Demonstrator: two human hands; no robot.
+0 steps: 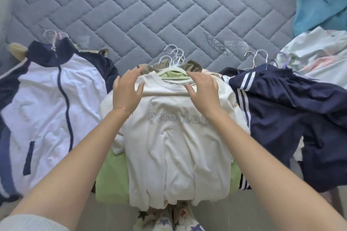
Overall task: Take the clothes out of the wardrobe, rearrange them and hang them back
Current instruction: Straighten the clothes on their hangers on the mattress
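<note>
Quilted mattress (150,15) bears three clothes piles (47,99); left hand (127,91) and right hand (203,90), both spread, touch one cream T-shirt (174,146).

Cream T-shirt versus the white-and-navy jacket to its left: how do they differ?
The cream T-shirt is one colour with a round neck; the jacket is white with navy sleeves, collar and front zip. The left hand and right hand are at the T-shirt's shoulders; nothing touches the jacket. Both lie front-up at the mattress edge.
</note>
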